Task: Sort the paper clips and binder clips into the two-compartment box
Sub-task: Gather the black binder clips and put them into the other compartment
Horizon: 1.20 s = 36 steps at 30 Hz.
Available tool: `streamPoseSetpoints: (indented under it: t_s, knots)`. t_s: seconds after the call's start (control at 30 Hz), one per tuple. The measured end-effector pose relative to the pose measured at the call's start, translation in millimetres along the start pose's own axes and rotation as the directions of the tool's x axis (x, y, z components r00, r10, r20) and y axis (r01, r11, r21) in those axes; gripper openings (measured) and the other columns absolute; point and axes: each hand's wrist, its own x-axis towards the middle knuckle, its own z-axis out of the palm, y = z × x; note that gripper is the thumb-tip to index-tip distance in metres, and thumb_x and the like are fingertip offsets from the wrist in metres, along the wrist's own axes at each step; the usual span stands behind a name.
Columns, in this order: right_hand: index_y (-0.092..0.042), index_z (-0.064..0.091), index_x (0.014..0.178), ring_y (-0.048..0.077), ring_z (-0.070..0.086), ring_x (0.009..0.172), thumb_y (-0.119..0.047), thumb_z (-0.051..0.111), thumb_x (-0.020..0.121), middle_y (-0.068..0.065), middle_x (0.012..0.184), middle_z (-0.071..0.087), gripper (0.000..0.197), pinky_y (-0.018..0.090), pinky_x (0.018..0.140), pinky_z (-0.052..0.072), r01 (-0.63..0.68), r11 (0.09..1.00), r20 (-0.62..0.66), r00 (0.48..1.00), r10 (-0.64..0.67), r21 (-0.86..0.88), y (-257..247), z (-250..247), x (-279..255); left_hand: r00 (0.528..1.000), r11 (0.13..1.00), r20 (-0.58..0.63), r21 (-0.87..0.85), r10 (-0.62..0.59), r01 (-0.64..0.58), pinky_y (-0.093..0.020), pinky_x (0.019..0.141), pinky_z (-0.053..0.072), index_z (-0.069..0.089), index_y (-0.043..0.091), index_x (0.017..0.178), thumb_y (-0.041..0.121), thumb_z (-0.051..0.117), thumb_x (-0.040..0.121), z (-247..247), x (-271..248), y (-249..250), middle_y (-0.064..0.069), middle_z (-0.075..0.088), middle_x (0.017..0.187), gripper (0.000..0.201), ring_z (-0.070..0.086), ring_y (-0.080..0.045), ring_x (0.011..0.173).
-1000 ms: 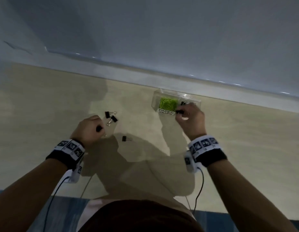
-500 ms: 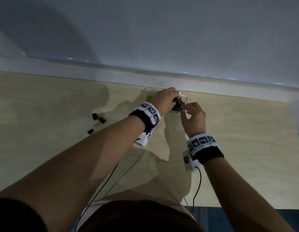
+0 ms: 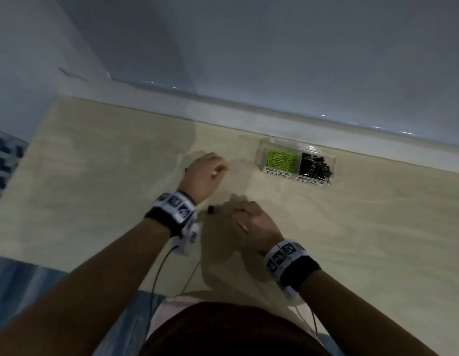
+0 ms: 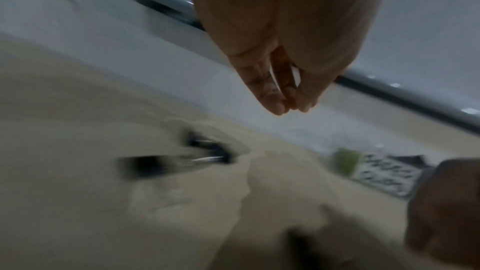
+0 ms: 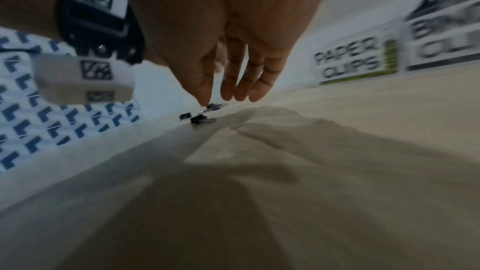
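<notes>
Our left hand (image 4: pixel 275 52), fingertips together and empty, is back from the box above two loose binder clips (image 4: pixel 179 157). Our right hand (image 3: pixel 251 224), fingers relaxed and empty, nears another clip (image 3: pixel 211 209). The two-compartment box (image 3: pixel 296 161) holds both kinds; few remain. Pale wooden table (image 3: pixel 94 201), grey wall behind.

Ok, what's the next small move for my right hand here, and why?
Probably lower the right hand and pinch the loose binder clip. It lies on the table just past those open, empty fingers, while the left hand hovers over the other clips. It belongs in the box, in the side labelled for binder clips.
</notes>
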Motion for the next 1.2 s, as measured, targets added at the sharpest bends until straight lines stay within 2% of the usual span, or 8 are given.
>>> streamPoseSetpoints:
  t_s: [0.2,0.37,0.5,0.6,0.83,0.97,1.07,1.2]
  knots:
    - [-0.011,0.062,0.115,0.034,0.048,0.108,-0.012,0.064,0.078,0.012,0.121,0.054,0.037,0.043,0.087,0.046,-0.102,0.99,0.261,0.957,0.123,-0.093,-22,35,43,0.97,0.991,0.212,0.094,-0.116,0.098,-0.034,0.085,0.05,0.068,0.01,0.098,0.012,0.041,0.079,-36,-75,-80,-0.007,0.062,0.107,0.034,0.057,-0.022,0.094]
    - [-0.007,0.068,0.083,0.031,0.056,0.075,0.002,0.075,0.062,0.012,0.088,0.061,0.024,0.033,0.06,0.053,0.018,0.982,0.243,0.97,0.028,-0.185,-17,47,51,0.96,0.967,0.261,0.204,0.098,-0.154,-0.027,0.085,0.041,0.067,0.016,0.101,0.025,0.048,0.083,-17,-83,-99,-0.004,0.065,0.107,0.028,0.045,-0.019,0.095]
    - [-0.001,0.067,0.079,0.034,0.055,0.066,0.007,0.073,0.063,0.017,0.077,0.058,0.018,0.035,0.055,0.051,-0.003,0.988,0.207,0.978,0.035,-0.153,-16,36,67,0.953,0.973,0.303,0.211,0.02,-0.088,-0.026,0.081,0.044,0.063,0.013,0.102,0.026,0.052,0.085,-22,-79,-108,-0.008,0.058,0.106,0.024,0.055,-0.028,0.092]
    - [0.003,0.067,0.082,0.036,0.055,0.067,0.009,0.067,0.069,0.02,0.078,0.058,0.015,0.036,0.055,0.05,-0.004,0.992,0.11,0.994,0.018,-0.122,-19,28,93,0.967,0.983,0.234,0.172,-0.104,0.064,-0.025,0.079,0.043,0.063,0.012,0.105,0.041,0.038,0.086,-32,-70,-106,-0.009,0.054,0.104,0.043,0.056,-0.025,0.089]
    - [0.002,0.07,0.093,0.032,0.048,0.088,0.009,0.066,0.06,0.021,0.093,0.067,0.034,0.036,0.08,0.043,0.242,0.929,0.196,0.962,-0.191,-0.279,-34,46,139,0.976,0.976,-0.005,0.023,-0.216,0.216,-0.03,0.083,0.05,0.059,0.006,0.118,0.008,0.054,0.088,-50,-19,-101,-0.016,0.054,0.11,0.031,0.06,-0.028,0.09]
    - [-0.013,0.073,0.099,0.026,0.061,0.094,-0.007,0.05,0.077,0.009,0.101,0.069,0.033,0.028,0.086,0.04,0.243,0.859,0.281,0.952,-0.122,-0.45,-48,51,144,0.964,0.99,0.226,0.047,-0.141,0.134,-0.027,0.088,0.045,0.061,0.009,0.12,0.003,0.053,0.088,-54,19,-92,-0.01,0.054,0.11,0.034,0.054,-0.019,0.094]
    - [-0.007,0.059,0.121,0.037,0.051,0.109,-0.013,0.05,0.086,0.02,0.124,0.055,0.036,0.043,0.092,0.043,0.216,0.879,0.318,0.945,-0.078,-0.426,-47,63,143,0.85,0.983,0.512,0.184,-0.123,0.031,-0.026,0.085,0.042,0.068,0.017,0.112,0.012,0.056,0.09,-57,37,-85,-0.004,0.056,0.108,0.025,0.054,-0.016,0.095]
    - [0.007,0.067,0.094,0.046,0.06,0.092,-0.006,0.071,0.068,0.025,0.107,0.063,0.03,0.046,0.072,0.055,0.111,0.955,0.404,0.915,0.01,-0.274,-45,69,137,0.76,0.953,0.642,0.282,-0.104,-0.108,-0.029,0.078,0.048,0.071,0.015,0.101,0.02,0.068,0.083,-61,41,-89,-0.002,0.064,0.1,0.019,0.062,-0.021,0.091]
